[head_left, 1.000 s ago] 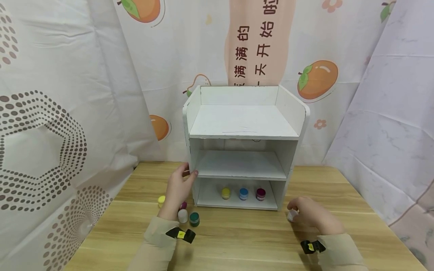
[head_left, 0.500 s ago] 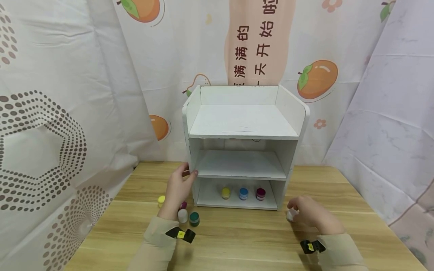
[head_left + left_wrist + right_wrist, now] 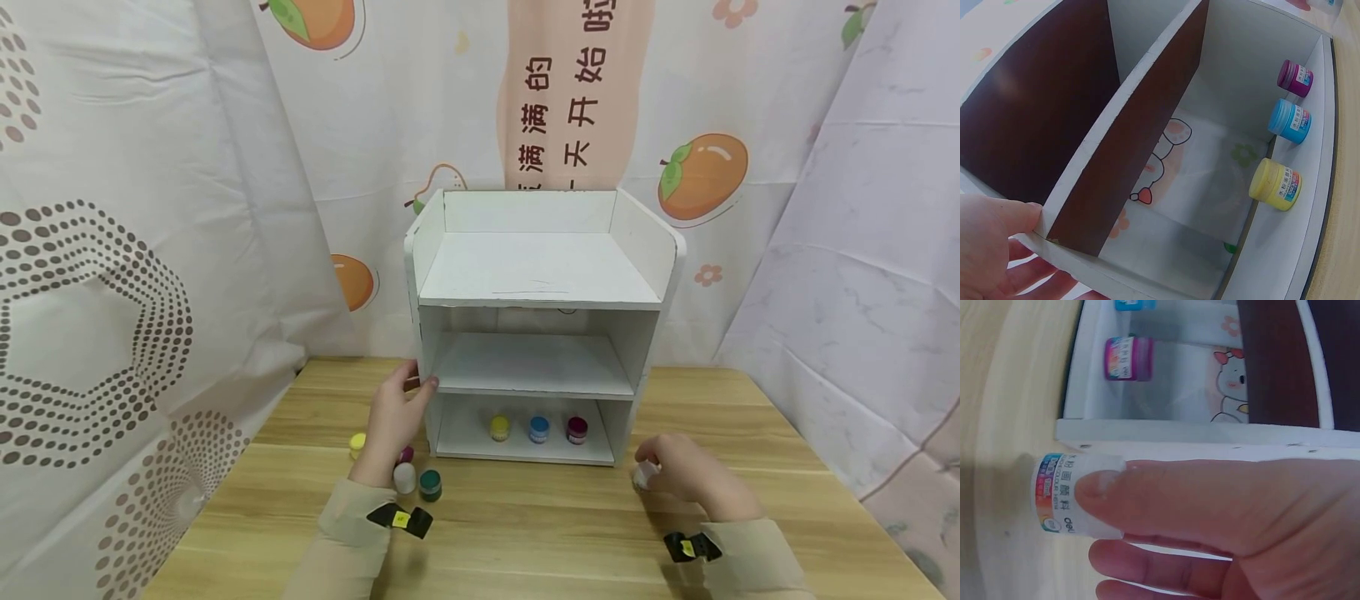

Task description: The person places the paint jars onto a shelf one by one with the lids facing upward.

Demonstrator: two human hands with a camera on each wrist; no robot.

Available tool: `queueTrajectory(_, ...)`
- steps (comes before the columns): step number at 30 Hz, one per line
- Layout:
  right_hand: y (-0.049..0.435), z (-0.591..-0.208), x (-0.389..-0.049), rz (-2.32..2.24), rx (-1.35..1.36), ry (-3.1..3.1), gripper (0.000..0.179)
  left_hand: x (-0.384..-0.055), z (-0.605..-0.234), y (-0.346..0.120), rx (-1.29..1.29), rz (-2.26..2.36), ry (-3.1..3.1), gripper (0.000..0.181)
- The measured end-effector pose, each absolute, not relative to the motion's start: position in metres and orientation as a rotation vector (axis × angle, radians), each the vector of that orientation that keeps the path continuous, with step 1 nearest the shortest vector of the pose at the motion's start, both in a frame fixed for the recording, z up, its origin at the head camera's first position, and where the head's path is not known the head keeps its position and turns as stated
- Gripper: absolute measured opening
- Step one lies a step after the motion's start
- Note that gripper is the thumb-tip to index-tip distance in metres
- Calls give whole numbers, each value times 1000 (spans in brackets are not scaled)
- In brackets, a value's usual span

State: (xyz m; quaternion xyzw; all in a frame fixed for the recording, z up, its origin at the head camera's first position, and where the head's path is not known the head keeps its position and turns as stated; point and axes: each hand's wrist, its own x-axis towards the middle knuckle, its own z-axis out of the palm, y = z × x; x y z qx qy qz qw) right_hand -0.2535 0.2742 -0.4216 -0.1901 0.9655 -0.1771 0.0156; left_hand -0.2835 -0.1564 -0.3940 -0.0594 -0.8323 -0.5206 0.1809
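My left hand point(image 3: 393, 421) holds the left side panel of a white shelf unit point(image 3: 540, 267), thumb at its front edge and fingers outside. In the left wrist view, the thumb point(image 3: 1022, 215) lies where the middle board meets that panel. Right of the unit, my right hand point(image 3: 693, 475) pinches a white paint jar point(image 3: 1063, 494) close to the tabletop; whether it touches the wood I cannot tell. On the bottom shelf, a yellow jar point(image 3: 499, 428), a blue jar point(image 3: 538, 429) and a purple-red jar point(image 3: 577, 430) stand in a row.
By the left forearm stand a green jar point(image 3: 431, 485), a white jar point(image 3: 404, 478), a partly hidden purple jar point(image 3: 406, 455) and a yellow-lidded jar point(image 3: 357, 444). Under everything is a wooden table point(image 3: 525, 533). A printed curtain point(image 3: 360, 150) hangs behind the shelf unit.
The white jar in my right hand has shifted very slightly toward the shelf unit. Both hands keep practically the same positions, and the jars on the shelf have not moved.
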Motion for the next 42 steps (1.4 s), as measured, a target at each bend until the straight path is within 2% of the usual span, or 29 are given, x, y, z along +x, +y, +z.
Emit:
queueTrajectory(16,264,-391,-232,-587,-663,3007,33,-283,-397,-155,-170,-1478,-2358,46)
queueTrajectory(27,243,-396,-233,-423,-963,3076,22,-283,-396,-153,-164,-1489,-2362,45)
queueTrajectory(32,225,-398,-237,-419,-973,3060,18,-283,-394,-154,-170,-1496,-2359,45)
queueTrajectory(36,208,-399,-243,-384,-970,3048,23,-283,-393,-155,-185,-1486,-2342,44)
queueTrajectory(38,200,-401,-246,-381,-971,3040,32,-283,-392,-156,-191,-1475,-2340,43)
queueTrajectory(42,186,-403,-250,-383,-998,3024,30,-283,-392,-156,-181,-1465,-2350,44)
